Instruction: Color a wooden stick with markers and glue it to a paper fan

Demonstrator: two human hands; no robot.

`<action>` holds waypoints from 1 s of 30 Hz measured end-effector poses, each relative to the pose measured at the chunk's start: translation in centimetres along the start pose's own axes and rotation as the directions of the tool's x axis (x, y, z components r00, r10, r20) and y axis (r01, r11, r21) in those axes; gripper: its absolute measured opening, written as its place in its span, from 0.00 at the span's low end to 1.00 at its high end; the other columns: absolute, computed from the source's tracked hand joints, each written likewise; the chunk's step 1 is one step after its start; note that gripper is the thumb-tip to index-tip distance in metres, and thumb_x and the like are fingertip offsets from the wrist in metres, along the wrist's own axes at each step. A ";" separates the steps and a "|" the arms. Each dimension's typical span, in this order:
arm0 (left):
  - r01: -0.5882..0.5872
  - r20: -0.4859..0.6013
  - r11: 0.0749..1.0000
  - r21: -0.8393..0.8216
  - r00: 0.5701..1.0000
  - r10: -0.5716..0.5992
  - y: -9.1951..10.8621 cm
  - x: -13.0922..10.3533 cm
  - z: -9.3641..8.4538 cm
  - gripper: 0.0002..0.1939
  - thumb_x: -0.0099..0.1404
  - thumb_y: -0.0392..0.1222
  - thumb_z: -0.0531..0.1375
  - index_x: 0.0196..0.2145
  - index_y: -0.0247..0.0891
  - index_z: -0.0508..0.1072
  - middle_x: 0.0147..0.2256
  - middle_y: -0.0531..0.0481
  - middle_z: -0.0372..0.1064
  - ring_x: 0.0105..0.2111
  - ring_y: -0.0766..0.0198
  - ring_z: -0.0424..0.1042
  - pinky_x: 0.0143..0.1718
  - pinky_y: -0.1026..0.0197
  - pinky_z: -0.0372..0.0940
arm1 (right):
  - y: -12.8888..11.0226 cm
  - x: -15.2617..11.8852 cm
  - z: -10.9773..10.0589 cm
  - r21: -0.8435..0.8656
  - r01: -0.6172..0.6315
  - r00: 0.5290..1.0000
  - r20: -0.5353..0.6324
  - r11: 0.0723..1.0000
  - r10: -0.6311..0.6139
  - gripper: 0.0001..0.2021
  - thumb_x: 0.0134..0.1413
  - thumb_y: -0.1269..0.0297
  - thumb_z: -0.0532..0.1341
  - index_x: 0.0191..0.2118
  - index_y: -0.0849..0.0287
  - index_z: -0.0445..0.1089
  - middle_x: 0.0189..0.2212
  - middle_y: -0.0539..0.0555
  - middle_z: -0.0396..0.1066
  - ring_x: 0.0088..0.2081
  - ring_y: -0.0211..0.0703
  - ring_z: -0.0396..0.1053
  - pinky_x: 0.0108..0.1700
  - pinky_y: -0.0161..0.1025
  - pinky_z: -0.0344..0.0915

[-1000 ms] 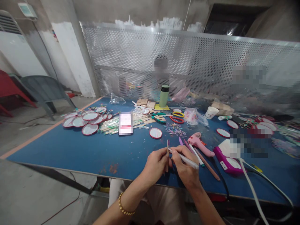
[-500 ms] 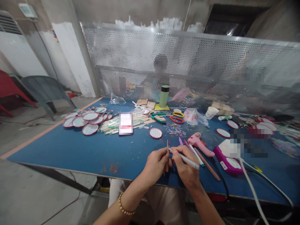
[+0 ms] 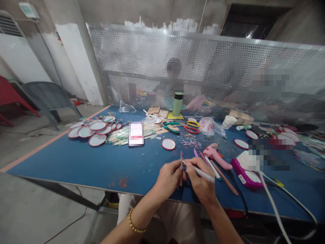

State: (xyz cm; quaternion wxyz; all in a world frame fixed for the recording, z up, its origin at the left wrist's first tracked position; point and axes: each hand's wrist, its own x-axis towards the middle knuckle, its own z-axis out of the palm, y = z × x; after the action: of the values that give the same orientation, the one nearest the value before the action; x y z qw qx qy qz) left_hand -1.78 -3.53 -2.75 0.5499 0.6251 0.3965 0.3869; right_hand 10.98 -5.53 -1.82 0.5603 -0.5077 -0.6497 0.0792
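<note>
— Pinching what?

— Left hand (image 3: 169, 176): thumb and fingers are pressing on a slim strip (image 3: 182, 155), its purple end pointing far, by the tabletop's (image 3: 119, 159) near edge. Right hand (image 3: 200, 178) is pinching a white pen (image 3: 205, 175), tip at the strip; contact I'm not confirming.

— Handling?

— Looking light, fairly stiff, maybe snappable. I'm favouring a mid-length hold, close to the pen tip, against twisting.

— Room?

— Bare blue surface is extending left. Right side is crowding: teal-ended marker (image 3: 213, 168), pink glue gun (image 3: 219, 159). Red-rimmed disc (image 3: 168, 144) is lying farther off, slightly left.
</note>
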 end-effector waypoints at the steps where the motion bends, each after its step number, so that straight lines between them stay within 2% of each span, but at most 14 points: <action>1: 0.001 0.003 1.000 -0.007 1.000 -0.001 0.0 0.0 0.0 0.14 0.68 0.45 0.52 0.27 0.39 0.67 0.16 0.57 0.60 0.16 0.69 0.60 0.21 0.68 0.56 | 0.0 0.0 0.0 -0.002 0.004 1.000 -0.005 1.000 -0.004 0.12 0.61 0.62 0.58 0.27 0.56 0.72 0.17 0.47 0.70 0.19 0.37 0.67 0.23 0.32 0.64; 18: 0.000 -0.005 1.000 -0.005 1.000 0.000 0.1 -0.1 0.0 0.15 0.69 0.46 0.52 0.27 0.38 0.67 0.16 0.57 0.60 0.16 0.69 0.60 0.22 0.67 0.57 | -0.2 0.1 -0.1 0.002 0.043 0.999 -0.017 0.999 -0.043 0.11 0.61 0.65 0.58 0.27 0.56 0.72 0.16 0.46 0.69 0.17 0.36 0.65 0.21 0.32 0.61; 25: -0.017 0.021 0.999 -0.028 1.000 0.017 0.0 -0.1 0.0 0.13 0.68 0.46 0.51 0.28 0.38 0.66 0.19 0.56 0.62 0.16 0.70 0.61 0.20 0.68 0.58 | 0.0 0.1 -0.1 -0.008 0.048 0.997 -0.056 0.999 -0.048 0.11 0.61 0.64 0.59 0.27 0.57 0.72 0.16 0.46 0.69 0.18 0.36 0.65 0.21 0.32 0.62; 30: -0.004 0.017 1.000 -0.031 1.000 0.005 0.0 0.0 0.0 0.13 0.68 0.47 0.51 0.28 0.38 0.66 0.18 0.57 0.61 0.16 0.69 0.60 0.19 0.68 0.57 | -0.1 0.2 -0.1 -0.005 0.066 0.997 -0.042 0.998 -0.066 0.12 0.61 0.65 0.58 0.27 0.57 0.72 0.17 0.46 0.69 0.19 0.36 0.66 0.22 0.31 0.63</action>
State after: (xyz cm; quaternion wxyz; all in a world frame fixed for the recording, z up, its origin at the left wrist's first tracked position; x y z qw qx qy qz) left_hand -1.76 -3.53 -2.72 0.5621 0.6206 0.3843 0.3889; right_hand 11.03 -5.48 -1.65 0.5754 -0.4885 -0.6542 0.0487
